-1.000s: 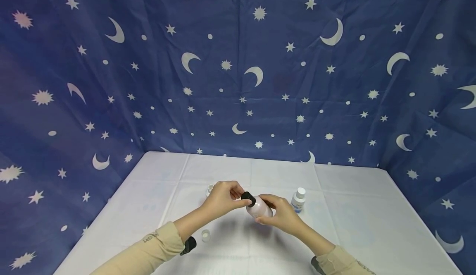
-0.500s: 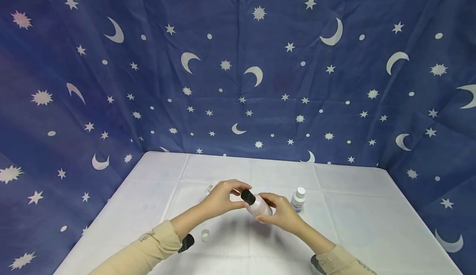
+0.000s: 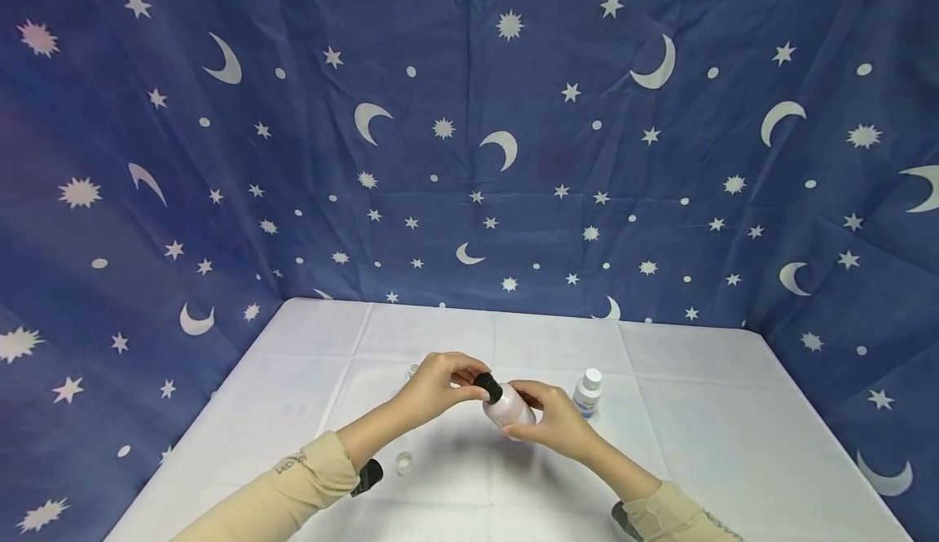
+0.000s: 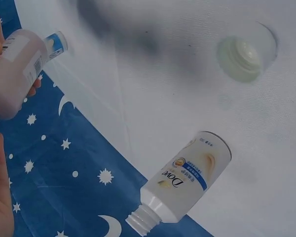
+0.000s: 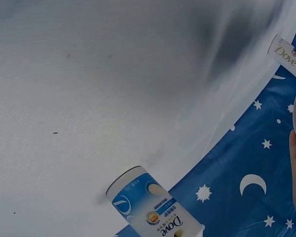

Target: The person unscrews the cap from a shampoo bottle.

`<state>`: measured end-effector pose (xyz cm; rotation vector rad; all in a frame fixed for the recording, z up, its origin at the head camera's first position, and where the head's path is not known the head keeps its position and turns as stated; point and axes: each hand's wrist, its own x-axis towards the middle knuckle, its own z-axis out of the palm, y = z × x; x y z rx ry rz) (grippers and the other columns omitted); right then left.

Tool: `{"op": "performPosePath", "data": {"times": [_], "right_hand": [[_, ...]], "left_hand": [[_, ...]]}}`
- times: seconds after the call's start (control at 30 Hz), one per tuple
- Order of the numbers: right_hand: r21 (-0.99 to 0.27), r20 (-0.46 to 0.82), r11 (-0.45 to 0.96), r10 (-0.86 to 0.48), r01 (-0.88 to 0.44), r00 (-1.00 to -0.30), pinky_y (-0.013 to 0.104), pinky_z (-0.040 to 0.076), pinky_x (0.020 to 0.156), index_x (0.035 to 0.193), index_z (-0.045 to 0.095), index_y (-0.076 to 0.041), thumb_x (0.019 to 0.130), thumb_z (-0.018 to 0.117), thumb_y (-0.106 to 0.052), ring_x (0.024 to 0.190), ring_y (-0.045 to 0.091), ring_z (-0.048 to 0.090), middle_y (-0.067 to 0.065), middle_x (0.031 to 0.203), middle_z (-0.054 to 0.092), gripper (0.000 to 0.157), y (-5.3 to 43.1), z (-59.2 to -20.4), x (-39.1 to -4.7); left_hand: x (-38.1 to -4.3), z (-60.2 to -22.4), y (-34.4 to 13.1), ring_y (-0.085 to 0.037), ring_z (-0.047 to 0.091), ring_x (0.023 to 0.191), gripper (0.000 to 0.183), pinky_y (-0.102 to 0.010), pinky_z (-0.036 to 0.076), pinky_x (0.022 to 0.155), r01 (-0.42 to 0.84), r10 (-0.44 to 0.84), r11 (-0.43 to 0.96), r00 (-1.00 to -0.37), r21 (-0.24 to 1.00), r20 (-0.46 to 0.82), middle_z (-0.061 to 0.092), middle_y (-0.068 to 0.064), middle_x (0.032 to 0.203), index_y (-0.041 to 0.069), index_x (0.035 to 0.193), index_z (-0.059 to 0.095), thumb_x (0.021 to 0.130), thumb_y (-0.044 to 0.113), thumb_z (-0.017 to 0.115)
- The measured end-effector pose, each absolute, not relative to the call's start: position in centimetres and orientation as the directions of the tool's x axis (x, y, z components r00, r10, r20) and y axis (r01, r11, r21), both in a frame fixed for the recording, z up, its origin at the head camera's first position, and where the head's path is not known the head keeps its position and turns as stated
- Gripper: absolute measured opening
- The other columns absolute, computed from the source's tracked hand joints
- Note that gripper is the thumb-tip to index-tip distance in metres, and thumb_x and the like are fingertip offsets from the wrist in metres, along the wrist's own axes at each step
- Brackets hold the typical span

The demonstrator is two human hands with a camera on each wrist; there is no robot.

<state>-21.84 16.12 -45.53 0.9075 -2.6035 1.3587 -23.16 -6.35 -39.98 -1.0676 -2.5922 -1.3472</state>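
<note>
My right hand (image 3: 553,420) grips the body of a pale pink bottle (image 3: 508,408), held tilted above the table with its top toward the left. On its black cap (image 3: 487,388), the thumb and fingers of my left hand (image 3: 436,383) pinch from either side. In the left wrist view the pink bottle (image 4: 15,74) shows labels on its back; its cap lies mostly out of frame. Behind my left hand stands a white Dove bottle (image 4: 185,180) with a bare threaded neck. Nearer to me lies a clear round cap (image 3: 404,463).
A second white-and-blue Dove bottle (image 3: 588,395), with a white cap on, stands just beyond my right hand. White cloth (image 3: 704,436) covers the table. A blue curtain (image 3: 550,159) with moons and stars rises behind and at both sides.
My left fingers loosened and spread around the black cap half a second ago, and now they close on it again. The bottle shifted slightly left; my right hand keeps its grip.
</note>
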Motion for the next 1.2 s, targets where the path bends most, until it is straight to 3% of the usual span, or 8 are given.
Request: {"op": "performPosePath", "data": {"times": [0.37, 0.6, 0.73, 1.2], "right_hand": [[-0.724, 0.318, 0.440, -0.469, -0.531, -0.824, 0.035, 0.054, 0.089, 0.117, 0.059, 0.006, 0.073, 0.081, -0.019, 0.104, 0.032, 0.063, 0.018, 0.114, 0.065, 0.056, 16.1, -45.5, -21.8], [-0.717, 0.333, 0.438, -0.469, -0.542, -0.818, 0.037, 0.054, 0.088, 0.117, 0.060, 0.006, 0.073, 0.082, -0.020, 0.102, 0.032, 0.063, 0.019, 0.113, 0.065, 0.056, 16.2, -45.5, -21.9], [-0.713, 0.343, 0.437, -0.466, -0.549, -0.815, 0.036, 0.054, 0.088, 0.116, 0.060, 0.005, 0.072, 0.082, -0.019, 0.101, 0.030, 0.064, 0.018, 0.112, 0.066, 0.054, 16.2, -45.5, -21.9], [-0.715, 0.342, 0.431, -0.472, -0.551, -0.812, 0.036, 0.054, 0.089, 0.116, 0.060, 0.004, 0.072, 0.081, -0.019, 0.102, 0.029, 0.064, 0.015, 0.112, 0.066, 0.054, 16.2, -45.3, -21.9]], "left_hand": [[-23.0, -40.1, -6.1, -0.012, 0.065, 0.077, 0.026, -0.016, 0.054, 0.069, 0.552, 0.519, 0.394, -0.794, 0.735, 0.318, 0.071, -0.009, 0.089, -0.001, 0.097, 0.070, 0.076, 0.012, 0.077], [-23.0, -40.1, -6.1, -0.015, 0.066, 0.081, 0.041, -0.017, 0.054, 0.073, 0.544, 0.526, 0.416, -0.797, 0.729, 0.295, 0.070, -0.008, 0.088, 0.001, 0.112, 0.065, 0.076, 0.015, 0.078], [-23.0, -40.0, -6.2, -0.016, 0.067, 0.084, 0.043, -0.018, 0.054, 0.075, 0.554, 0.538, 0.436, -0.792, 0.709, 0.288, 0.071, -0.007, 0.091, 0.002, 0.113, 0.065, 0.075, 0.017, 0.079], [-23.5, -39.4, -7.2, -0.024, 0.062, 0.106, 0.041, -0.023, 0.054, 0.085, 0.681, 0.646, 0.396, -0.683, 0.616, 0.341, 0.067, -0.009, 0.114, 0.003, 0.115, 0.064, 0.076, 0.003, 0.075]]}}
